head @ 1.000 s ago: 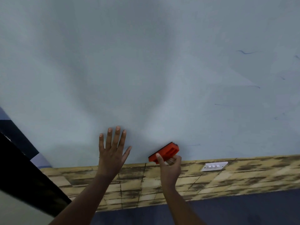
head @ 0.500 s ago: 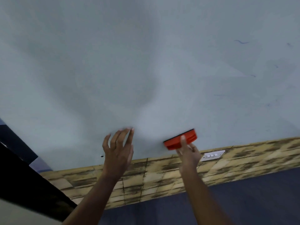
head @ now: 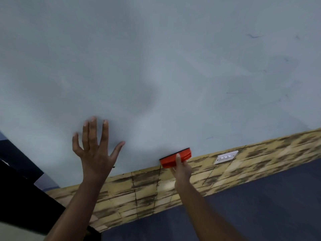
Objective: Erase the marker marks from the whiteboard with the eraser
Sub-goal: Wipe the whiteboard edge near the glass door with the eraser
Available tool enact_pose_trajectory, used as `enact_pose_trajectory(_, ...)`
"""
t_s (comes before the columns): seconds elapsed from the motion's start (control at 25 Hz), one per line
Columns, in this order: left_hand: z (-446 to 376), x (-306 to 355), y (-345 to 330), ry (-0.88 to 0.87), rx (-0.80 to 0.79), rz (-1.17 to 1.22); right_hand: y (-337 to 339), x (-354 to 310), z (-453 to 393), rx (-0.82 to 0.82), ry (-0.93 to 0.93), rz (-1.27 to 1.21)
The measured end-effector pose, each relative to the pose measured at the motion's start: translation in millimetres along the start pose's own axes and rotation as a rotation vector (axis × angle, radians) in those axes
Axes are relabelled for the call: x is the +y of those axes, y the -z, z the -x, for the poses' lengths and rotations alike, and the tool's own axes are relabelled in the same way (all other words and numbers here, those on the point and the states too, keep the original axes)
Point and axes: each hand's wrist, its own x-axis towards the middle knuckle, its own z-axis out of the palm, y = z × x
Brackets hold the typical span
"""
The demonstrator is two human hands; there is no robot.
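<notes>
Whiteboard [head: 156,58]: faint blue marks [head: 253,36] toward 2 o'clock.
Right hand [head: 181,168]: grips orange eraser [head: 175,158] at 5 o'clock.
Left hand [head: 94,150]: fingers spread wide, 7 o'clock.

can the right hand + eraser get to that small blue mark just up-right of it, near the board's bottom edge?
Probably yes. The right hand grips the eraser at the whiteboard bottom edge, and the blue mark lies just up-right with bare board between. The left hand is off to the other side.

Right hand [head: 181,168] grips eraser [head: 175,158] on whiteboard [head: 156,58] — left hand [head: 94,150] spread.
</notes>
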Motion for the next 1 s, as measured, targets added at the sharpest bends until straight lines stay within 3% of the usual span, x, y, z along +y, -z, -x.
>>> enact_pose_trajectory(0.2,18,-23,1,-0.075,-0.068,0.054,-15,51,17,-0.096,-0.133,0.099)
enact_pose_trajectory(0.4,32,-9,1,0.002,-0.05,0.091,-52,75,61,-0.284,-0.226,0.127)
enact_pose_trajectory(0.6,33,13,0,-0.046,-0.045,0.153,-29,40,38,-0.172,-0.104,0.054)
enact_pose_trajectory(0.76,17,45,-4,-0.1,-0.017,0.178,-5,-11,8,-0.026,0.254,0.139)
enact_pose_trajectory(0.84,2,71,-7,-0.088,-0.01,0.208,3,-35,-9,0.011,0.347,0.193)
enact_pose_trajectory(1.0,-26,132,-14,-0.115,-0.011,0.216,37,-66,-60,0.0,0.215,0.117)
